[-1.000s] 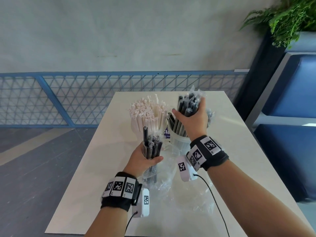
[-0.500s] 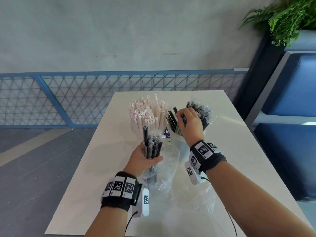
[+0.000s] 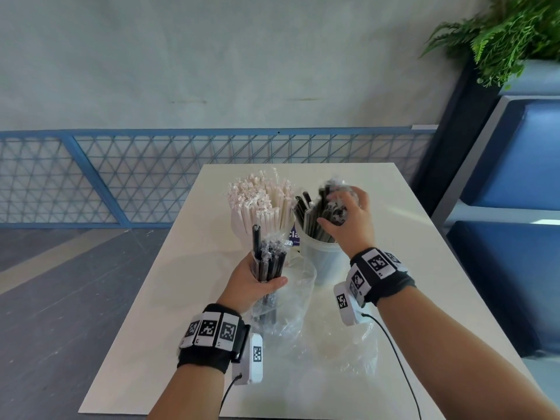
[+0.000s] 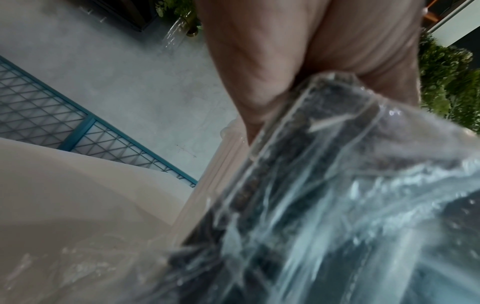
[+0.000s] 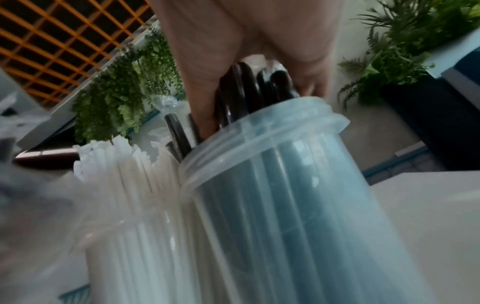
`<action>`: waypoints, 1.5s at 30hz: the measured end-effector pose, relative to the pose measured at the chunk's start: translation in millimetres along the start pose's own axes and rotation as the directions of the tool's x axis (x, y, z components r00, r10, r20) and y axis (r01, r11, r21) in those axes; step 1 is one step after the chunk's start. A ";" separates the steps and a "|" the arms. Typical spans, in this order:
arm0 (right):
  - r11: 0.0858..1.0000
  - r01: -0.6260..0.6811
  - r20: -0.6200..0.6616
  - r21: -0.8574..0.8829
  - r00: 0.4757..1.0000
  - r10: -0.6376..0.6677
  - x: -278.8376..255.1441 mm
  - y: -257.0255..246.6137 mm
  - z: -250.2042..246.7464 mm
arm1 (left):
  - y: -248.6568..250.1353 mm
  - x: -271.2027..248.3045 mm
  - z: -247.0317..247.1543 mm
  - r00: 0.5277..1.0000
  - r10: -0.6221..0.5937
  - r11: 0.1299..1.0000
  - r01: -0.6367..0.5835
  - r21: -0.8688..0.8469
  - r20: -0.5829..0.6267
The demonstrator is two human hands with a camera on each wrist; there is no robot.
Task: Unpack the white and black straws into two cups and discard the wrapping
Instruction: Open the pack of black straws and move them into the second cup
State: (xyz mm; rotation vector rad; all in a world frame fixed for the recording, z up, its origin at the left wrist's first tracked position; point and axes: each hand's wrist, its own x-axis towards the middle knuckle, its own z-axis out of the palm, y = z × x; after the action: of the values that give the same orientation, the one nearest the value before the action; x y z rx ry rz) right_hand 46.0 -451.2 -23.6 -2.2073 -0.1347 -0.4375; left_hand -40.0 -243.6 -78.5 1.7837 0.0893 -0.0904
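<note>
White bench point(image 3: 378, 207) | white straws point(image 3: 260, 201) cupped | my right hand point(image 3: 348, 219) grips black straws point(image 3: 318, 219) in cup point(image 3: 321, 259) | left hand point(image 3: 251, 283) clutches remaining bundle point(image 3: 269, 262) | wrapping point(image 3: 333, 350) undiscarded

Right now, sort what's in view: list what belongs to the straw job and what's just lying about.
Job:
- white straws in their cup
- black straws in clear cup
- wrapped black bundle, left hand grips it
- right hand over the black straws
- loose plastic wrapping

Lying about:
- potted fern
- blue railing
</note>
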 end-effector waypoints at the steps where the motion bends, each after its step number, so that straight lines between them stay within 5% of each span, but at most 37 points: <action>1: 1.000 0.016 0.018 -0.015 1.000 -0.015 1.2 -0.6 0.5 | 0.3 -0.4 0.0 1.000 0.001 1.000 -0.001 0.001 -0.001; 10: 0.991 0.093 0.081 -0.095 0.993 -0.086 14.5 -27.1 -12.6 | -0.8 -1.4 -0.7 1.000 0.002 1.000 -0.002 0.027 -0.006; 12: 0.981 0.093 -0.034 -0.172 0.994 -0.100 7.2 -33.5 -16.6 | -2.3 -1.7 -1.4 1.000 -0.004 1.000 0.004 0.021 -0.008; 15: 0.946 0.324 -0.304 -0.026 0.899 -0.316 -21.1 -49.5 -21.0 | -2.5 -2.8 -2.2 1.000 -0.017 1.000 0.016 -0.015 -0.016; 17: 0.910 0.380 -0.188 0.165 0.918 -0.349 -46.8 -54.4 -15.1 | -0.2 -4.2 -1.3 1.000 -0.021 0.999 0.020 -0.042 -0.016; 21: 0.943 0.140 0.273 0.303 0.935 -0.226 -81.2 -44.7 8.8 | 8.8 -12.3 0.0 0.999 0.027 0.999 -0.026 -0.035 0.024; 25: 0.968 -0.024 0.474 0.251 0.875 -0.101 -89.7 -34.1 24.3 | 0.3 -18.0 -5.0 0.985 0.087 0.996 -0.087 -0.003 0.149; 30: 0.958 -0.169 0.530 0.232 0.848 0.021 -98.8 -29.6 37.3 | -15.0 -23.5 -8.7 0.971 0.045 0.998 -0.056 0.040 0.234; 38: 0.880 -0.344 0.462 0.328 0.871 0.168 -107.4 -40.3 56.0 | -28.5 -28.8 -7.4 0.981 0.023 0.996 -0.039 0.079 0.192; 45: 0.642 -0.409 0.324 0.648 0.912 0.254 -88.4 -50.5 41.0 | -28.6 -23.2 -7.7 0.992 0.078 0.995 -0.084 0.053 0.104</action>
State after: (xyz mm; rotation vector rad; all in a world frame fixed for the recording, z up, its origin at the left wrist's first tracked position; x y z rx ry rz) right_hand -38.1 -382.8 -41.0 -1.4437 0.0080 0.0695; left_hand -66.1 -230.3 -102.1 1.8344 -0.0595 -0.1259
